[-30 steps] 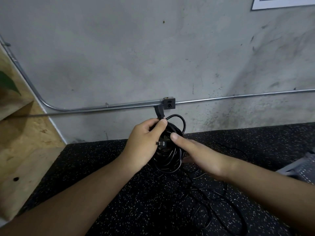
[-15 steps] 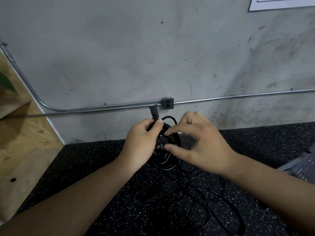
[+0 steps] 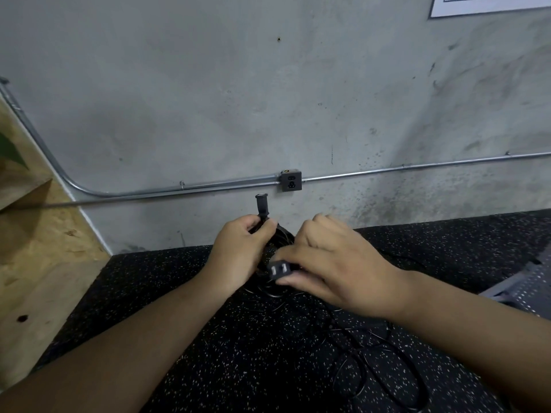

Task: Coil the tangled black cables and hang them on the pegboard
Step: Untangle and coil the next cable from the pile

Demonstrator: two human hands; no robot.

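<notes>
– Hands in view, how many?
– Two. Left hand (image 3: 238, 254) curled tight round a coil of black cable (image 3: 284, 235), thumb over the top. Right hand (image 3: 337, 269) just beside it, touching the same coil.
– Right fingers, doing what?
– Pinching a black plug (image 3: 279, 269) between thumb and first finger. Other fingers bent over the coil.
– Prongs on that plug?
– Two, flat and shiny, pointing toward the camera.
– Any other cable end?
– One more: a black socket end (image 3: 261, 204), standing straight up out of the left fist. So two ends, one coil.
– Coil sitting where?
– Low down between both hands, over a black floor mat (image 3: 193, 338) with white specks, in front of a grey wall (image 3: 208, 99). Touching the mat or not, hard to tell.
– More cable anywhere?
– Yes, loose black loops (image 3: 362, 380) lying on the mat under the right arm. Too tangled to count.
– On the wall?
– One grey outlet box (image 3: 291, 180) with two sockets, joined to a metal pipe (image 3: 402, 168). One white sheet (image 3: 489, 4) in the top right corner.
– At the sides?
– Wooden board (image 3: 35, 263) on the left, grey thing full of little holes (image 3: 530, 289) on the right.
</notes>
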